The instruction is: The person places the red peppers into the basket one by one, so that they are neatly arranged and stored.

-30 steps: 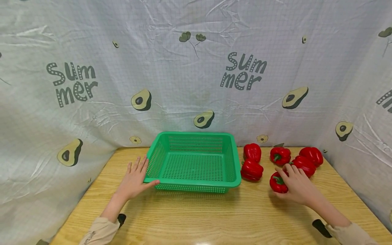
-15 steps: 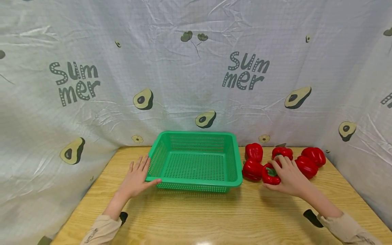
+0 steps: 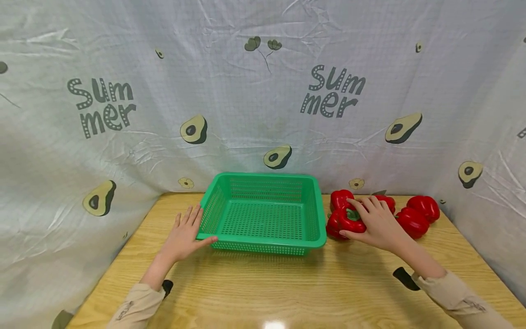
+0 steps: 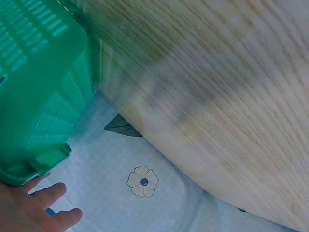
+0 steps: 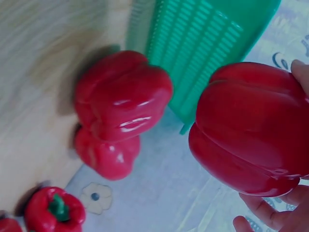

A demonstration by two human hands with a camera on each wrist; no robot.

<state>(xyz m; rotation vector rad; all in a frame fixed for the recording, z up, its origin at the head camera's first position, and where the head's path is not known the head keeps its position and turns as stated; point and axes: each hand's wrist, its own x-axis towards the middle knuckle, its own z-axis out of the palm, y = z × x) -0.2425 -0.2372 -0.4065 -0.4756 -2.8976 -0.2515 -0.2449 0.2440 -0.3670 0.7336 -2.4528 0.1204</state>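
Observation:
My right hand [image 3: 378,226] grips a red bell pepper [image 3: 351,224] with a green stem, thumb on the near side and fingers on the far side. In the right wrist view, the held pepper [image 5: 251,130] hangs above the table, apart from two other peppers. Those two, one in front [image 3: 334,229] and one behind [image 3: 340,197], lie beside the right wall of a green perforated basket [image 3: 267,242]. The left hand [image 3: 182,235] rests with spread, straight fingers along the basket's left rim, its thumb on the front corner. Nothing lies inside the basket.
Right of my right hand lie two more red peppers, a nearer one [image 3: 412,223] and a farther one [image 3: 425,208]. Another pepper [image 3: 388,202] is partly hidden behind the hand. A patterned cloth [image 3: 238,91] hangs along the back edge of the wooden table [image 3: 263,292].
My right hand has carried the pepper up and left, away from the right-hand peppers, and it now overlaps the two beside the basket. The left hand has stayed on the basket's rim.

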